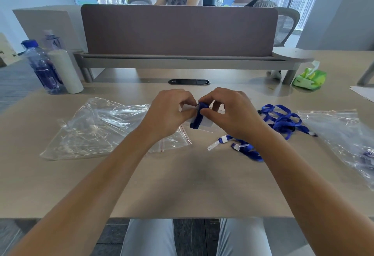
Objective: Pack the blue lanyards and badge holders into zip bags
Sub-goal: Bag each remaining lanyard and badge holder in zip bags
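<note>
Both hands mid-desk (pixel 182 185): left hand (pixel 168 114) & right hand (pixel 226 114) pinching lanyard (pixel 197 118) wrapped round badge holder (pixel 204 123); zip bags (pixel 97 130) near left edge.

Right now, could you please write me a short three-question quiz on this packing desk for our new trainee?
1. True or false: both hands are gripping the wound blue fabric lanyard with its clear plastic badge holder.
2. Which lies nearer the left hand: (a) the pile of clear plastic zip bags with red seals, or (b) the loose tangle of blue lanyards?
3. Name the green item at the far right of the beige desk.

Key
1. True; the right hand pinches it too.
2. (a).
3. A soft green tissue pack.
</note>
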Tool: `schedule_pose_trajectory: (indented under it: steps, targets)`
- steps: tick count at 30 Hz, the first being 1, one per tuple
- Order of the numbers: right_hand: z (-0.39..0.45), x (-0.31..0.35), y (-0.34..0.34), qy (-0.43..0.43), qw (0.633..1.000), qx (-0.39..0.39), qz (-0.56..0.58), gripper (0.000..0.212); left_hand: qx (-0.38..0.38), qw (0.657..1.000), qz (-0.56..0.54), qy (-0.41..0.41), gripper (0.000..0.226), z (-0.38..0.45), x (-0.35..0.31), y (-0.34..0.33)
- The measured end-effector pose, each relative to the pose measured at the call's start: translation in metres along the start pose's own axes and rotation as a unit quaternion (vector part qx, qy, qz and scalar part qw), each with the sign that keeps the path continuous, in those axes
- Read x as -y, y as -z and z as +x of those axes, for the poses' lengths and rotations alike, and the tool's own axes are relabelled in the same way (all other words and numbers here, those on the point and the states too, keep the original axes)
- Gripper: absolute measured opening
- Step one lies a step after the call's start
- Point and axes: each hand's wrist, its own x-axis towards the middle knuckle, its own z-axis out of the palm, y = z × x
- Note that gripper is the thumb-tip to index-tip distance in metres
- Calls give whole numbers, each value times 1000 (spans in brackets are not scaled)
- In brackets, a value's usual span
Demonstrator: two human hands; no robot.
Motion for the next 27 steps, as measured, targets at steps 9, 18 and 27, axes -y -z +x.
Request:
schedule_pose_trajectory:
  steps: [9, 18, 27]
  targets:
    - [0, 1, -5, -6, 1000, 6, -14, 12, -16, 999, -4, 36, 15, -6, 0, -1]
    - [1, 10, -29, 9, 1000, 1, 16, 14, -69, 996, -8, 64, 20, -23, 14, -3]
    - [16, 2, -47, 1, 1000, 1, -8, 10, -50, 995, 3, 85, 37, -26, 31, 2]
